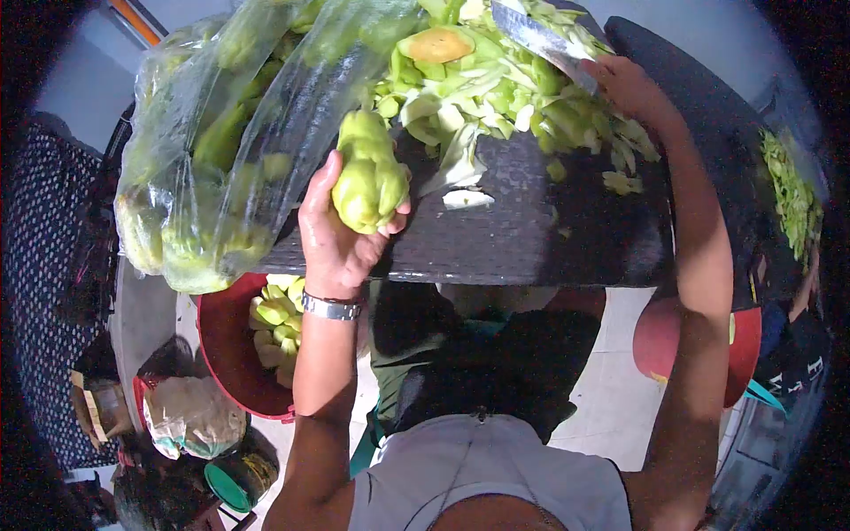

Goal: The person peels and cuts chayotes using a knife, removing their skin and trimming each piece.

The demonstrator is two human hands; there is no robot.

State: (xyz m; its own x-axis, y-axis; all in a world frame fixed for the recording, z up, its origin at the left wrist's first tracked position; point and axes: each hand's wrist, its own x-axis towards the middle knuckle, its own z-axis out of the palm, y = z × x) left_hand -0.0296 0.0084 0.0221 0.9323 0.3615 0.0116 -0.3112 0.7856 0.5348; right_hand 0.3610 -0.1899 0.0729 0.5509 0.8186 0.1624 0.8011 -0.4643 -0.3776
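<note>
My left hand [335,243] holds a pale green chayote [367,177] from below, thumb on its left side and fingertips showing at its right. At the table's far right, my right hand [630,90] is closed at the near end of a knife [540,40]; its handle is hidden in the grip. The wide blade lies over a heap of green peelings and slices [496,88]. A cut chayote piece [436,44] with a tan face rests on the heap. Left of my left hand, a clear plastic bag [257,150] bulges with whole chayotes.
The dark woven-look table [549,239] has its front edge before my body. Below left, a red tub [230,354] holds peeled pale pieces. Another red container [660,341] stands below right. More green peelings [788,190] lie at far right, near another person's arm [806,292].
</note>
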